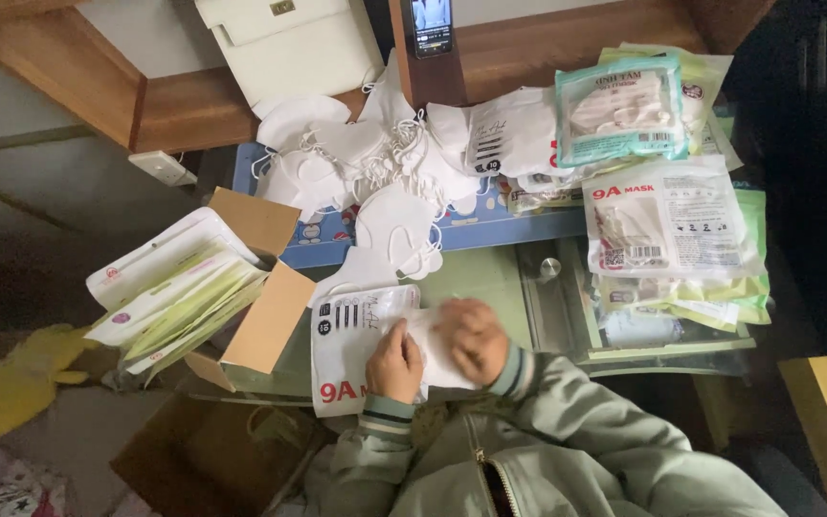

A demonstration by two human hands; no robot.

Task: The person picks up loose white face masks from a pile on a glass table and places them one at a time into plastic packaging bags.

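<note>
Nearest the camera: green jacket sleeves, then both hands pressed together over a white printed pouch (346, 349) lying on the desk (476, 278). Left hand (395, 364) curled, fingers closed on the pouch's open edge. Right hand (474, 337) closed around a white face mask (433, 349), seemingly half inside the pouch mouth. Judged from this: one pouch mid-filling, not yet sealed.

Done so far, apparently: a stack of filled pouches (667, 215) to the right, several deep, some white, some greenish, plus one teal-edged pack (621, 107) on top at the back.

Left to do, apparently: a large heap of loose white masks (370, 168) straight ahead, straps tangled, spread over a blue mat (490, 225). Plenty more flat pouches standing in an open cardboard box (260, 316) at the left, looking empty.

Beyond the heap: a cream bag (289, 43) and a phone (431, 26) propped upright against wood. Roughly midway at a guess, with the loose heap still bigger than any single finished stack.
</note>
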